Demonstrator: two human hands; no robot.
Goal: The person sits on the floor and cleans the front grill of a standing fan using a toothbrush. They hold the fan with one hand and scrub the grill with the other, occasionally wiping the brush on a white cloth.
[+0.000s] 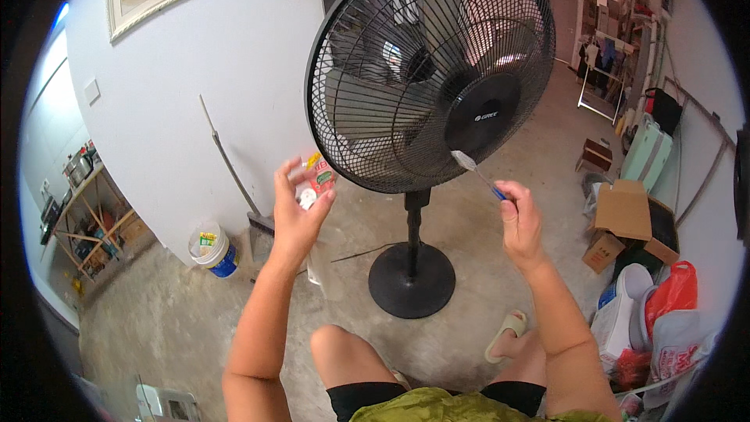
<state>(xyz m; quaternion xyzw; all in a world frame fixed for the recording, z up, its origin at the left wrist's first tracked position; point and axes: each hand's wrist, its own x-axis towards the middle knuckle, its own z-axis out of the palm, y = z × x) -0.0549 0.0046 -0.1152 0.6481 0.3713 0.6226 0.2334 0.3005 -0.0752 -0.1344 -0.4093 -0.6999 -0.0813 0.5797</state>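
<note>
My left hand (302, 205) is raised left of the fan stand, fingers curled around a small clear plastic packet (321, 179) with red and yellow print; something white shows at its lower end. In my right hand (521, 220) is a thin tool with a blue handle (498, 193), pinched between thumb and fingers. Its pale, whitish tip (463, 159) points up and left, in front of the lower edge of the fan guard; whether it touches cannot be told. The black Gree pedestal fan (480, 114) stands before me on a round base (411, 281).
A broom (225, 158) and dustpan lean at the wall beside a white bucket (215, 252). Cardboard boxes (624, 211), a red plastic bag (674, 299) and other bags line the right side. A thin dark cable (360, 255) lies left of the fan base.
</note>
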